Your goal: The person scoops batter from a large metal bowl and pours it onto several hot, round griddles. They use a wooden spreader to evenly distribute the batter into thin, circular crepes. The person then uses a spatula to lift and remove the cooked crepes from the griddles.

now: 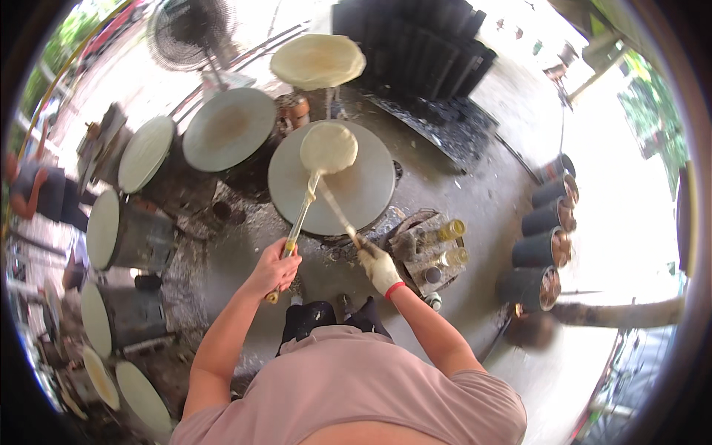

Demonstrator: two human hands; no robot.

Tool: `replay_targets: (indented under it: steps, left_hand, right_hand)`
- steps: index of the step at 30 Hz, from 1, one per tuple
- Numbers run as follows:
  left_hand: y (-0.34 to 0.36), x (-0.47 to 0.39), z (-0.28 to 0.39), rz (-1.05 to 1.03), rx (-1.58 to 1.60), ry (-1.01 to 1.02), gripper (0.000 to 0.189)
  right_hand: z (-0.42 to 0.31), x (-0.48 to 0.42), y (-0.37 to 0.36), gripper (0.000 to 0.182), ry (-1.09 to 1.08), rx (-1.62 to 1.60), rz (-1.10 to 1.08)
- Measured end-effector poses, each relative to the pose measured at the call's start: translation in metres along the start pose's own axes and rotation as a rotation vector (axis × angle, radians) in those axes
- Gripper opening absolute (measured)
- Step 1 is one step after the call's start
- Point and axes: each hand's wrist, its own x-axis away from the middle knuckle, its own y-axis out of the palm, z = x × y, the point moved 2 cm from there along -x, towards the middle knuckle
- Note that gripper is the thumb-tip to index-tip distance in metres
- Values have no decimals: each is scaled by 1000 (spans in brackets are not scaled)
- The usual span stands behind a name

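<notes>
My left hand (276, 267) grips the handle of a long tool (301, 217) coated toward its tip with pale batter. At that tip, a rounded pale mass of batter or dough (329, 147) lies over a large round griddle (278, 186). Whether the mass rests on the plate or hangs above it, I cannot tell. My right hand (381, 271), in a whitish glove with a red band at the wrist, holds a slim wooden-handled tool (339, 210). It slants across the griddle, its far end blurred beside the mass.
Beyond the griddle, another round plate carries a thin pale sheet (318, 61). More griddles (229, 129) on drums curve along the left. Glass jars (450, 230) stand on a cluttered stand at right. Several buckets (548, 247) line the far right. A fan (192, 30) and a person (47, 186) are leftward.
</notes>
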Motion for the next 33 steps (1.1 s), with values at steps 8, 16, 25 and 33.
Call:
replay_targets:
  steps: [8,16,25,33]
  left_hand:
    - [-21,-192,-53,122,-852,319,19]
    - [-82,-277,-32,13,-1425,351,21]
    - [-151,-299,32,49,-1578,464,18]
    - [-195,-292,65,126,-1705,543,47]
  right_hand:
    - [35,-72,1,38,-38,-829,634]
    - [65,-98,65,38,77,-6,967]
    - [16,-129,110,32,-16,-38,1101]
    - [12,-152,115,45,-94,-769,987]
